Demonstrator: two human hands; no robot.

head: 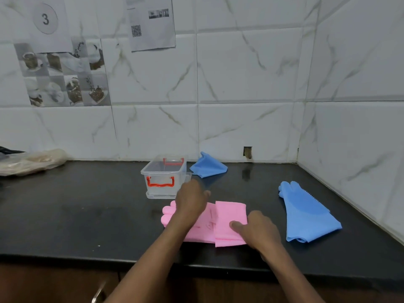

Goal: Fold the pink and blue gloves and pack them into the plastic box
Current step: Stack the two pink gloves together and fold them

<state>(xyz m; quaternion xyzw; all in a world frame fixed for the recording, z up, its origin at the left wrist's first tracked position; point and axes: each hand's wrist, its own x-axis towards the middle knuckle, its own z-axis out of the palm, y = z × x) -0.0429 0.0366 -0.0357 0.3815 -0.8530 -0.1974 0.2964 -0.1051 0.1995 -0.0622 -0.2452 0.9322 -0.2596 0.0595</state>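
Note:
A pink glove (227, 217) lies on the black counter (87, 215) with its cuff folded over the palm and its fingers pointing left. My left hand (191, 199) presses flat on the glove's middle. My right hand (256, 229) rests on the folded cuff's right edge, thumb on top. A blue glove (306, 213) lies flat to the right, fingers pointing away. Another blue glove (207, 166) sits crumpled by the wall. The clear plastic box (164, 174) with red handles stands open behind the pink glove.
A crumpled plastic bag (32, 161) lies at the counter's far left. Tiled walls meet in a corner at the right. A small hole (247, 152) shows low in the back wall. The counter's front edge runs just below my hands.

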